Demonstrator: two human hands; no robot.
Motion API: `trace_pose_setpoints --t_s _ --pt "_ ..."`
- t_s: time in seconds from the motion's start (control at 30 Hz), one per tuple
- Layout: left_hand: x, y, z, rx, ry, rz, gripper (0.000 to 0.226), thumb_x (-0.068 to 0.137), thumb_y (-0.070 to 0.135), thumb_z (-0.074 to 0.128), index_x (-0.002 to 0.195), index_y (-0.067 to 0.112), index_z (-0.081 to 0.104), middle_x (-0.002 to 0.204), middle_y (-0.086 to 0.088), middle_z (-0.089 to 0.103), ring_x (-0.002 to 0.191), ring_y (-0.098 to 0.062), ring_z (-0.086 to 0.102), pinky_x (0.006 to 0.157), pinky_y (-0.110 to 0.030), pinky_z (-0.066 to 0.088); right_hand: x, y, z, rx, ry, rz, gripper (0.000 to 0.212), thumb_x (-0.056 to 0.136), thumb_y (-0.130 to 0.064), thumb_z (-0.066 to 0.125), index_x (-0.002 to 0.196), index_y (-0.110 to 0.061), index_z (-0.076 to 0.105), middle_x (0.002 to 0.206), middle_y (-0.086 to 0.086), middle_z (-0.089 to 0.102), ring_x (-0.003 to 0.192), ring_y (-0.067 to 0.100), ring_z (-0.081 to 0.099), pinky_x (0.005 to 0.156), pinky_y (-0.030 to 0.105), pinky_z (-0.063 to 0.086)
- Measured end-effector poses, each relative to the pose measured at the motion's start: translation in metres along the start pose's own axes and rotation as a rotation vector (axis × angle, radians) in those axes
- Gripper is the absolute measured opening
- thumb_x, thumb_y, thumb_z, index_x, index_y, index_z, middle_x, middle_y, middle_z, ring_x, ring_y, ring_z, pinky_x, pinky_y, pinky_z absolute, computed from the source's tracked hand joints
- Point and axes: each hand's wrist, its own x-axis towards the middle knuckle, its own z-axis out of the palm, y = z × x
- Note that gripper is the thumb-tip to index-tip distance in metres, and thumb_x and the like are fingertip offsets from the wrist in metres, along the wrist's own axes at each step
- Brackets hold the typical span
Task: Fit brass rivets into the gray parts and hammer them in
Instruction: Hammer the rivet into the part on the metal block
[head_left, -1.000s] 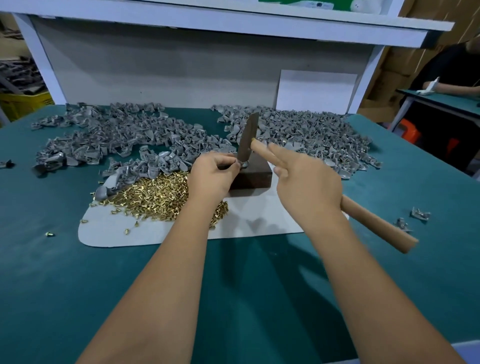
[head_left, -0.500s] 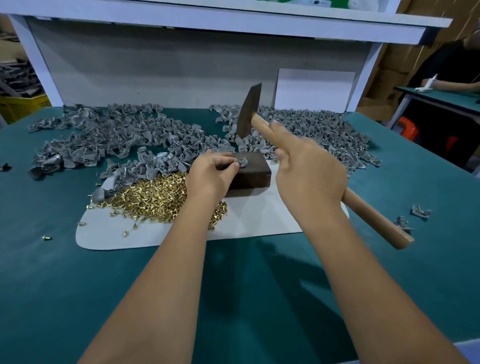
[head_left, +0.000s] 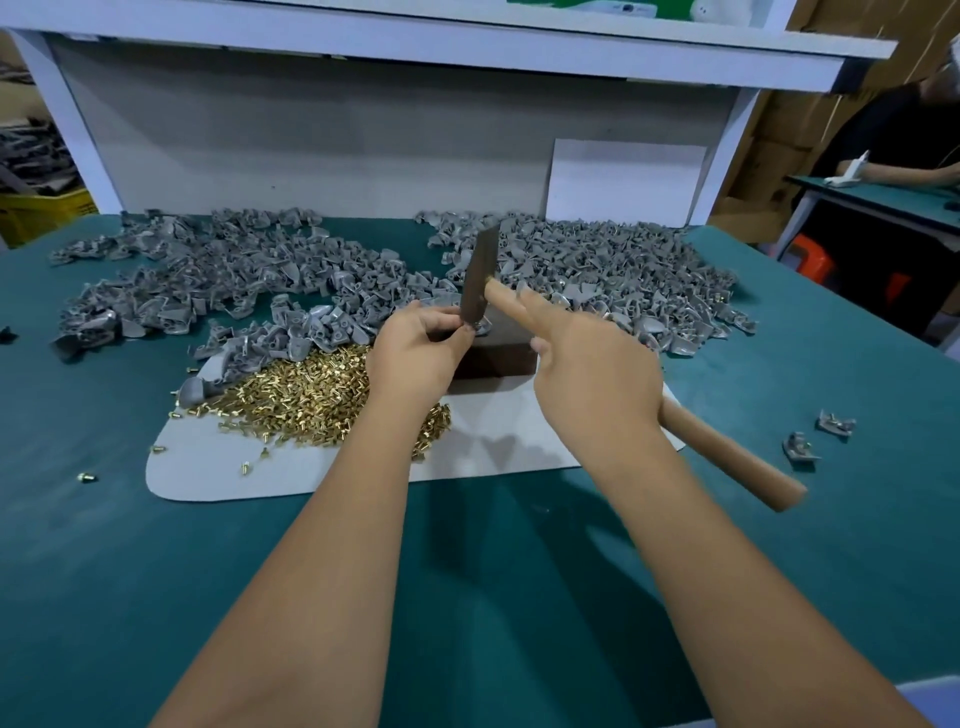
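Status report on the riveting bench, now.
Left hand pinches gray part on dark block. Right hand grips hammer, head down at the part. Left fingertips close beside the hammer head.

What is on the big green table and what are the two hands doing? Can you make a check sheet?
Surface: teal-green table with a pale grey mat on it.
Job's things: heap of small brass rivets on the mat; piles of grey metal parts behind it; dark wooden block carrying one grey part; wooden-handled hammer, head down at that part.
Clutter: two loose grey parts at right; stray rivet at left.
Grippers: left hand pinches the part on the block; right hand grips the hammer handle.
Cables: nothing seen.
Surroundings: white shelf frame, yellow crate, another person's arm at a side table.
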Motion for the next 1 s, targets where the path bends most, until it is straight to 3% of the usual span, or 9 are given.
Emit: trace_pose_setpoints --t_s 0.1,0.23,0.33,0.43,0.5,0.63,0.83,0.9,1.0 --pt "0.002 0.0 0.002 0.047 0.024 -0.023 0.008 0.088 0.022 0.073 0.093 0.023 0.079 0.117 0.007 0.07 0.134 -0.012 0.045 0.108 -0.026 0.03 0.009 -0.003 -0.005 0.029 0.025 0.008 0.056 0.096 -0.021 0.051 0.139 -0.052 0.034 0.1 -0.001 0.066 0.082 0.026 0.064 0.057 0.029 0.033" --pt "0.002 -0.001 0.003 0.138 0.026 0.022 0.013 0.089 0.023 0.072 0.099 0.018 0.079 0.121 0.006 0.07 0.137 -0.016 0.044 0.11 -0.029 0.03 0.008 -0.001 -0.01 0.122 0.249 0.071 0.051 0.095 -0.023 0.053 0.138 -0.047 0.04 0.078 -0.002 0.054 0.06 0.021 0.046 0.046 0.026 0.026" --pt "0.001 -0.001 0.001 0.057 0.011 0.008 0.013 0.089 0.025 0.072 0.083 0.036 0.076 0.118 0.012 0.07 0.137 -0.013 0.043 0.11 -0.031 0.028 -0.001 0.001 -0.003 0.055 0.113 0.053 0.053 0.096 -0.023 0.05 0.138 -0.052 0.034 0.082 -0.002 0.054 0.062 0.022 0.043 0.045 0.027 0.019" --pt "0.001 0.001 0.0 0.043 -0.002 0.009 0.021 0.089 0.025 0.072 0.078 0.043 0.072 0.116 0.012 0.07 0.138 -0.013 0.041 0.115 -0.037 0.028 0.001 0.004 -0.002 0.046 -0.014 0.051 0.049 0.097 -0.023 0.047 0.137 -0.05 0.036 0.098 0.0 0.066 0.081 0.027 0.061 0.055 0.03 0.03" --pt "0.001 0.001 0.001 0.026 0.005 -0.009 0.021 0.088 0.023 0.073 0.078 0.042 0.072 0.118 0.011 0.07 0.14 -0.014 0.039 0.118 -0.041 0.025 0.005 0.004 -0.006 0.055 0.034 0.055 0.048 0.097 -0.024 0.048 0.137 -0.049 0.038 0.094 0.0 0.065 0.078 0.028 0.061 0.057 0.031 0.033" --pt "0.004 -0.003 0.002 0.116 0.021 0.011 0.009 0.089 0.024 0.073 0.096 0.024 0.079 0.122 0.01 0.069 0.141 -0.016 0.038 0.118 -0.042 0.023 0.007 0.004 -0.01 0.108 0.224 0.103 0.05 0.096 -0.024 0.05 0.138 -0.048 0.038 0.079 -0.004 0.047 0.061 0.022 0.044 0.05 0.029 0.03" --pt "0.003 -0.002 0.001 0.035 0.002 -0.002 0.011 0.09 0.023 0.071 0.097 0.025 0.079 0.119 0.013 0.07 0.14 -0.012 0.038 0.107 -0.026 0.02 0.003 0.004 -0.002 -0.027 -0.017 0.01 0.053 0.098 -0.023 0.047 0.139 -0.051 0.03 0.097 0.0 0.062 0.072 0.025 0.051 0.053 0.03 0.025" --pt "0.004 -0.002 0.002 0.035 0.017 -0.029 0.01 0.088 0.024 0.073 0.097 0.025 0.079 0.124 0.01 0.068 0.141 -0.012 0.037 0.117 -0.032 0.02 0.009 0.004 -0.006 -0.043 0.042 0.003 0.054 0.096 -0.022 0.05 0.138 -0.051 0.033 0.092 -0.001 0.063 0.065 0.023 0.047 0.046 0.028 0.02" --pt "0.005 -0.004 0.004 0.103 0.041 -0.034 0.009 0.087 0.025 0.074 0.095 0.025 0.078 0.125 0.01 0.067 0.14 -0.012 0.039 0.119 -0.039 0.024 0.009 0.003 -0.008 0.028 0.169 0.04 0.055 0.094 -0.02 0.052 0.138 -0.048 0.036 0.088 0.0 0.062 0.059 0.021 0.041 0.044 0.024 0.018"
